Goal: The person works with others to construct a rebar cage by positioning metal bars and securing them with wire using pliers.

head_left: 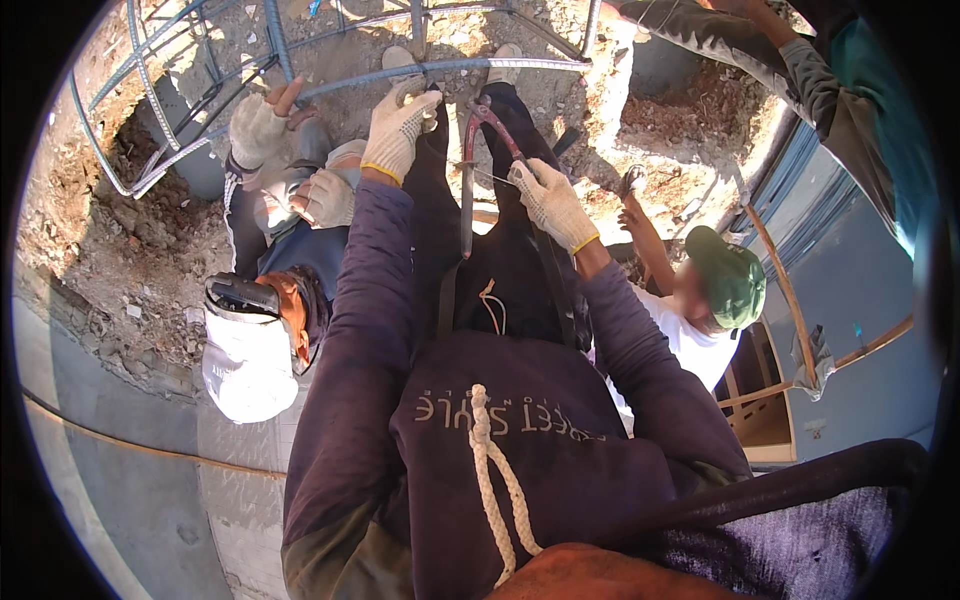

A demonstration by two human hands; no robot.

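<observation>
Red-handled pincers (483, 112) are held in my right hand (553, 205), which wears a white knit glove. Its fingers close around one handle while the other, darker handle hangs down apart from it. A thin wire runs across between the handles near my fingers. Up and to the left, my gloved left hand (393, 132) is closed, thumb and fingers curled together close below a bent steel bar. Whatever those fingers pinch, if anything, is too small to make out. Above both hands curves a cage of ribbed reinforcing bars (440, 66).
At left, a person in a white cap (245, 370) has gloved hands by the cage. Another in a green cap (725, 278) crouches at right. A third person's sleeve (845, 115) reaches in at upper right. Wooden sticks (780, 270) and broken, dug soil (140, 270) lie around.
</observation>
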